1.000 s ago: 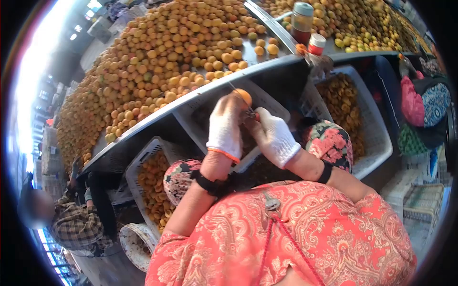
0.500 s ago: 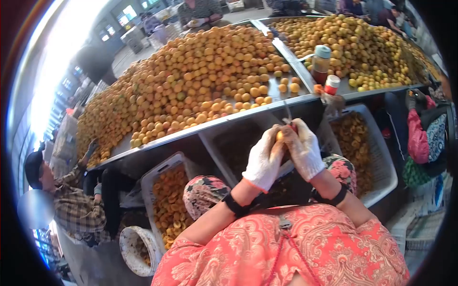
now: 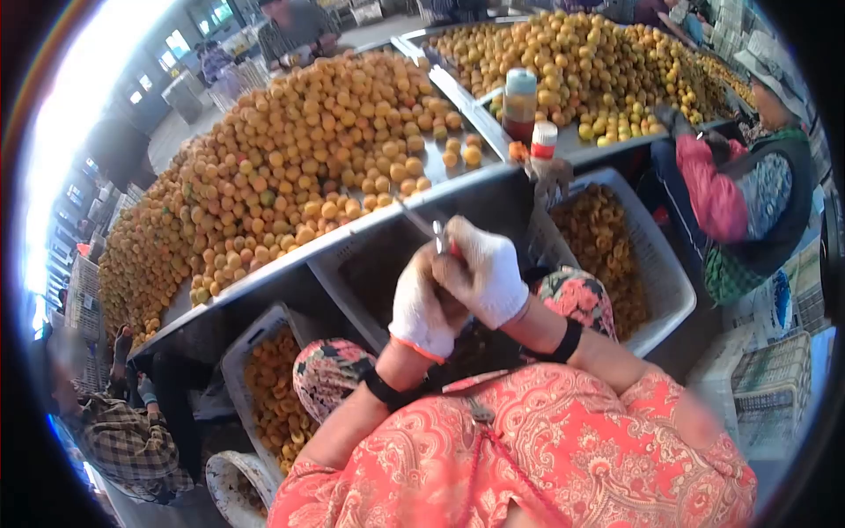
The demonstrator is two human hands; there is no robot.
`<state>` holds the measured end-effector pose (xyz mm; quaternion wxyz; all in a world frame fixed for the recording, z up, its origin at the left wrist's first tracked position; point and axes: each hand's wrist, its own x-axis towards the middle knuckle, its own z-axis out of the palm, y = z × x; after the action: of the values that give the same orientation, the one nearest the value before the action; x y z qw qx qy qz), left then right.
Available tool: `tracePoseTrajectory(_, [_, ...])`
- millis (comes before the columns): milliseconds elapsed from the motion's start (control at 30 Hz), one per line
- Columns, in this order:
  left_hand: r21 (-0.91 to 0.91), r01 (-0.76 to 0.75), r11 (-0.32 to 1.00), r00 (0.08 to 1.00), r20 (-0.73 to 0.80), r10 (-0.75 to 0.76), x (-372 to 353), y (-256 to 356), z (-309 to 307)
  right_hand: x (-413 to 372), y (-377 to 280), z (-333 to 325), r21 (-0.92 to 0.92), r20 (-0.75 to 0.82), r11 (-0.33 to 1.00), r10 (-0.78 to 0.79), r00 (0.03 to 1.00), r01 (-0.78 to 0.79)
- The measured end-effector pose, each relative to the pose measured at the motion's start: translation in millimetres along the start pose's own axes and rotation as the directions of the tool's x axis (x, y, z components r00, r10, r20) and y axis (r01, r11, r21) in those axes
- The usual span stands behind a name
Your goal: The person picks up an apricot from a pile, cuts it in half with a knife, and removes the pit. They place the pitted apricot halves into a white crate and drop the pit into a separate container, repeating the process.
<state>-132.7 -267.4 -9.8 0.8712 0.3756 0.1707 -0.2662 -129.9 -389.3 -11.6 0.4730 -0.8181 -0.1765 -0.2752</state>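
My left hand [image 3: 421, 304], in a white glove with stained fingertips, is closed in front of my lap. My right hand [image 3: 486, 271], gloved too, presses against it from the right. Its fingers are wrapped round a small knife [image 3: 439, 236] with a red handle, whose thin blade points up and left. The apricot that showed between my fingers earlier is hidden behind them now. Beneath both hands is a dark bin [image 3: 352, 268]. Beyond them, a large heap of apricots [image 3: 290, 167] lies on the metal table [image 3: 348, 236].
Crates of halved apricots stand left [image 3: 273, 370] and right [image 3: 598, 255] of my knees. A jar [image 3: 519, 106] and a red bottle with a white cap [image 3: 543, 141] stand on the table edge. A white bucket [image 3: 238, 484] is at lower left. People sit at both sides.
The view has swung to the right, so the table and crates sit further left. My right hand has turned over my left; the orange fruit between them is now covered.
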Motion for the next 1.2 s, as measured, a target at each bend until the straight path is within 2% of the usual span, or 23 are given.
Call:
tracePoseTrajectory(33, [-0.026, 0.036, 0.999, 0.995, -0.095, -0.038, -8.6, 7.9, 14.8, -0.6, 10.9, 5.9, 0.125, -0.030, 0.992, -0.019, 0.999, 0.023])
tracePoseTrajectory(67, [-0.040, 0.008, 0.999, 0.999, -0.035, -0.010, -7.9, 10.8, 11.0, -1.4, 11.5, 4.2, 0.226, -0.019, 0.970, 0.094, 0.995, -0.088])
tracePoseTrajectory(100, [-0.063, -0.010, 0.998, 1.000, 0.017, 0.011, -6.0, 13.9, -1.0, -2.0, 20.8, 14.1, 0.476, -0.021, 0.845, 0.286, 0.958, -0.242])
tracePoseTrajectory(133, [-0.087, 0.045, 0.995, 0.940, 0.340, -0.013, 15.6, 21.8, -33.1, -0.7, 24.2, 16.8, 0.732, 0.071, 0.587, 0.439, 0.896, -0.345])
tracePoseTrajectory(167, [-0.102, 0.096, 0.990, 0.771, 0.637, -0.009, 35.6, 25.5, -63.0, 1.9, 25.6, 8.6, 0.770, 0.217, 0.394, 0.577, 0.787, -0.501])
tracePoseTrajectory(233, [-0.066, 0.010, 0.998, 0.931, 0.364, 0.015, 31.3, 27.1, -60.3, 6.0, 38.6, 9.8, 0.839, 0.314, 0.178, 0.615, 0.723, -0.515])
tracePoseTrajectory(267, [-0.057, -0.021, 0.998, 0.984, 0.177, 0.030, 20.5, 24.0, -48.2, 8.5, 36.1, 6.5, 0.846, 0.354, 0.129, 0.591, 0.725, -0.518])
tracePoseTrajectory(300, [-0.059, -0.023, 0.998, 0.983, 0.179, 0.033, 20.3, 18.8, -45.6, 10.1, 31.9, 7.4, 0.845, 0.353, 0.133, 0.589, 0.727, -0.518])
tracePoseTrajectory(367, [0.168, -0.133, 0.977, 0.980, 0.170, 0.105, 19.8, 14.3, -43.9, 11.3, 23.8, 14.3, 0.778, 0.289, 0.307, 0.599, 0.747, -0.548])
tracePoseTrajectory(433, [0.250, -0.197, 0.948, 0.962, 0.235, 0.138, 19.6, 16.9, -44.5, 8.0, 23.1, 19.0, 0.750, 0.306, 0.337, 0.587, 0.750, -0.569])
tracePoseTrajectory(500, [0.512, -0.311, 0.801, 0.941, 0.281, 0.186, 20.0, 19.0, -42.8, 5.0, 27.8, 24.7, 0.701, 0.193, 0.575, 0.416, 0.889, -0.421])
tracePoseTrajectory(567, [0.426, -0.274, 0.862, 0.944, 0.288, 0.158, 18.6, 14.3, -42.8, -3.4, 36.7, 24.5, 0.393, 0.093, 0.884, 0.237, 0.967, -0.254])
tracePoseTrajectory(633, [0.402, -0.310, 0.862, 0.934, 0.297, 0.198, 24.3, 10.2, -49.8, -3.6, 27.3, 18.2, 0.250, 0.025, 0.955, 0.159, 0.987, -0.160])
tracePoseTrajectory(700, [0.408, -0.303, 0.861, 0.942, 0.268, 0.204, 26.4, 13.9, -50.6, -2.9, 18.6, 15.8, 0.265, 0.061, 0.928, 0.253, 0.965, -0.261])
tracePoseTrajectory(767, [0.412, -0.337, 0.847, 0.932, 0.275, 0.237, 17.4, 19.8, -39.7, -1.4, 16.9, 12.3, 0.251, 0.069, 0.929, 0.264, 0.962, -0.273])
tracePoseTrajectory(833, [0.393, -0.313, 0.865, 0.933, 0.298, 0.202, 19.1, 23.1, -41.8, -3.3, 20.7, 17.1, 0.349, 0.092, 0.861, 0.361, 0.928, -0.370])
tracePoseTrajectory(900, [0.360, -0.327, 0.874, 0.927, 0.302, 0.223, 15.2, 23.2, -37.8, -6.7, 23.2, 23.8, 0.599, 0.201, 0.621, 0.495, 0.845, -0.506])
tracePoseTrajectory(967, [0.415, -0.401, 0.817, 0.906, 0.314, 0.285, 13.4, 22.1, -35.1, -5.2, 18.5, 23.7, 0.734, 0.326, 0.335, 0.590, 0.739, -0.591])
tracePoseTrajectory(1000, [0.410, -0.436, 0.801, 0.891, 0.322, 0.320, 13.9, 20.4, -34.4, -4.7, 17.4, 17.8, 0.724, 0.417, 0.213, 0.623, 0.662, -0.656])
tracePoseTrajectory(1033, [0.408, -0.444, 0.797, 0.886, 0.333, 0.323, 15.9, 19.7, -35.1, -3.8, 16.5, 14.1, 0.728, 0.409, 0.222, 0.619, 0.670, -0.649])
tracePoseTrajectory(1100, [0.441, -0.485, 0.755, 0.871, 0.327, 0.368, 17.2, 19.1, -35.0, -3.8, 13.7, 10.2, 0.726, 0.548, -0.003, 0.607, 0.575, -0.688])
tracePoseTrajectory(1133, [0.441, -0.487, 0.753, 0.869, 0.329, 0.370, 13.4, 19.2, -32.1, -4.4, 12.6, 11.6, 0.727, 0.547, -0.002, 0.605, 0.578, -0.687])
tracePoseTrajectory(1200, [0.322, -0.350, 0.880, 0.933, 0.199, 0.298, 3.5, 20.0, -22.6, -4.5, 13.1, 16.3, 0.723, 0.386, 0.289, 0.584, 0.714, -0.627])
